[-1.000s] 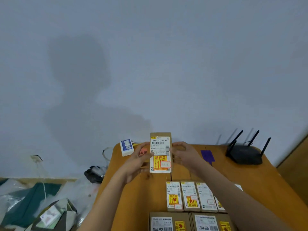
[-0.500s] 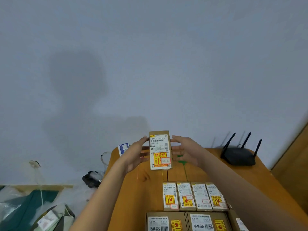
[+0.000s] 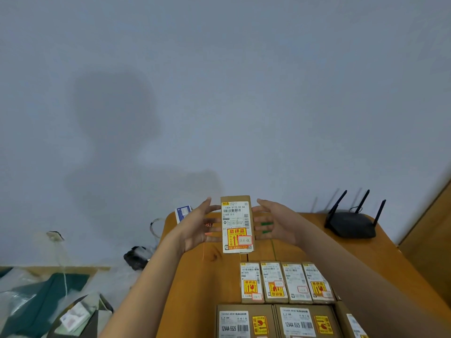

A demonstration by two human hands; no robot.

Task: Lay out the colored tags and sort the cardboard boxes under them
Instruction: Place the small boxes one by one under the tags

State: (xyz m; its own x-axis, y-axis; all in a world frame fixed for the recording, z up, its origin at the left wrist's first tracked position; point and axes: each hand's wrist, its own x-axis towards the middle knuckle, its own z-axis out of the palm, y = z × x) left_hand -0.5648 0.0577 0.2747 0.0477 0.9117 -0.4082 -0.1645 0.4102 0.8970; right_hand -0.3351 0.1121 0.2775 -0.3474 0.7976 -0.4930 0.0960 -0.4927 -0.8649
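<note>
My fingers (image 3: 212,236) are spread on both sides, the left hand (image 3: 199,228) and right hand (image 3: 275,224) pressing the long edges of a cardboard box (image 3: 236,224) held above the far part of the wooden table (image 3: 195,289). A green tag (image 3: 266,224) shows between my right fingers, a red tag (image 3: 208,225) between my left fingers. Four small boxes (image 3: 284,281) stand in a row nearer me.

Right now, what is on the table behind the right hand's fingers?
A green tag shows in strips through the gaps between the fingers of the right hand. It lies on the wooden table. The fingers hide most of it, so its full shape cannot be seen.
</note>
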